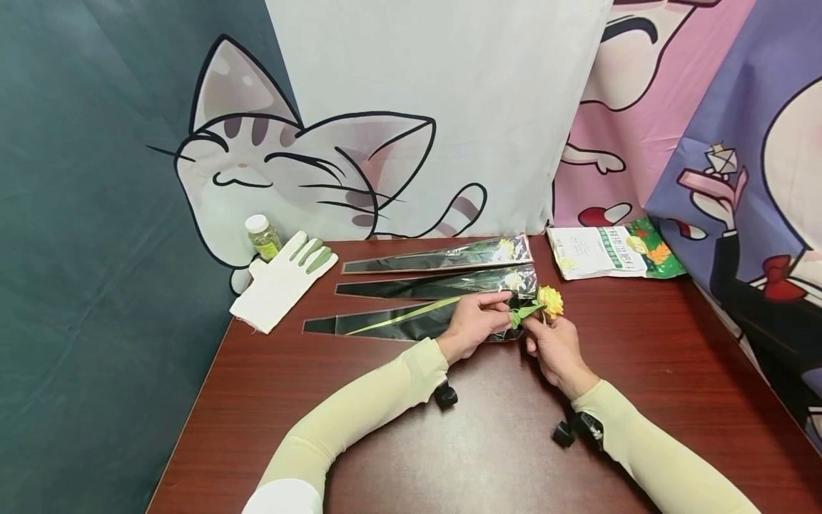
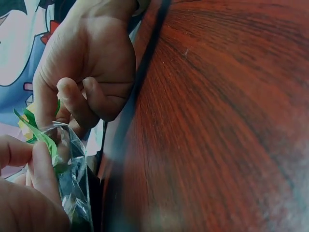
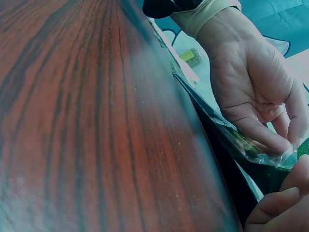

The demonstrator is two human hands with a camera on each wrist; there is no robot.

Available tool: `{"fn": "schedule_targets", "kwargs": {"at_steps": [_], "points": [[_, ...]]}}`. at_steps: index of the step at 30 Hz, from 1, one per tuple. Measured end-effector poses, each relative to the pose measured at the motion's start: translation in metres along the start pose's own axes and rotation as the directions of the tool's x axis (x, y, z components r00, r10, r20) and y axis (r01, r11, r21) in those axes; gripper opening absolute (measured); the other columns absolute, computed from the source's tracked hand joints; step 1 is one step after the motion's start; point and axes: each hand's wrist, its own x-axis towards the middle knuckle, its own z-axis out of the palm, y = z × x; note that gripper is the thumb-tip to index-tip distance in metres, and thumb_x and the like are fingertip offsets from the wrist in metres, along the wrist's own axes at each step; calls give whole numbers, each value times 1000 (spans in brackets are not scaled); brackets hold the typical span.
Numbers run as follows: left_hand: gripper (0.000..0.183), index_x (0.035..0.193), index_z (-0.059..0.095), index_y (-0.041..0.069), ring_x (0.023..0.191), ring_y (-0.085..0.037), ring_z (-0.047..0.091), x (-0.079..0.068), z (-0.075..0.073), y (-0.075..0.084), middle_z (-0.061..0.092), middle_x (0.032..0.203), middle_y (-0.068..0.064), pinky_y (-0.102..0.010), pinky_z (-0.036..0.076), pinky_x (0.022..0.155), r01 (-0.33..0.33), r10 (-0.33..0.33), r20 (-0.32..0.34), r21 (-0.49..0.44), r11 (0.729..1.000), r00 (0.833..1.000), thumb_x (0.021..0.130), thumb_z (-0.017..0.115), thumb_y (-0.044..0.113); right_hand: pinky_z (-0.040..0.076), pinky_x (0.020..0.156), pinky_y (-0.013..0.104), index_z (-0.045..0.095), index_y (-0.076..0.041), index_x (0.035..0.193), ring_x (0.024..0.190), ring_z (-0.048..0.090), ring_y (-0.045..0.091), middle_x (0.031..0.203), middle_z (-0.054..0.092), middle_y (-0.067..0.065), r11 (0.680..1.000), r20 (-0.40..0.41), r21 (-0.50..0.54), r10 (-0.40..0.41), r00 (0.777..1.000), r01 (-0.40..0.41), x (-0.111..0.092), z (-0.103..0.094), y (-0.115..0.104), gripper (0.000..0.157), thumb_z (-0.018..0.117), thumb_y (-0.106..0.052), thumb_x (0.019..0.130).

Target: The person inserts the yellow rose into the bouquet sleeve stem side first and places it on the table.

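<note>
A yellow flower (image 1: 551, 302) with green leaves has its stem inside a clear-and-black plastic sleeve (image 1: 392, 323), the nearest of three on the table. The bloom stands outside the sleeve's wide right end. My left hand (image 1: 477, 325) pinches the clear plastic at that mouth, its fingertips beside a green leaf (image 2: 44, 140). The right hand (image 1: 560, 351) holds the flower just below the bloom, with thumb and index finger together and the other fingers curled. In the left wrist view, the clear plastic (image 2: 79, 186) stands up between the two hands and partly covers the right fingertips.
Behind lie two more sleeves, a middle one (image 1: 417, 287) and a far one (image 1: 424, 261), each with a flower inside. A white glove (image 1: 276, 285) and a lidded jar (image 1: 263, 237) are at the left. A white-and-green packet (image 1: 604, 251) lies at the back right, before the cartoon curtain.
</note>
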Motion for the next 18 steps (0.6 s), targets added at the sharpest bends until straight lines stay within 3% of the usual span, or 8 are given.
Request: {"fn": "schedule_targets", "kwargs": {"at_steps": [9,18], "points": [[49,134,73,3,79,-9,73,1,2,0,73,89,-1,-26,66,81,-27,27,21,12,1000,999,87,70,-13,42,41,15,67,-16,91,45,50,2,77,66,-10,998,28,-1,69,997,-69,-1,-1,-3,12,70,-9,101],[46,130,77,9,77,-8,73,-2,-3,4,74,90,-1,-22,65,75,-51,50,25,54,997,998,88,70,-11,37,42,12,72,-17,98,47,51,2,81,78,-7,966,170,219,99,980,-136,-2,-9,-11,12,66,-22,107]]}}
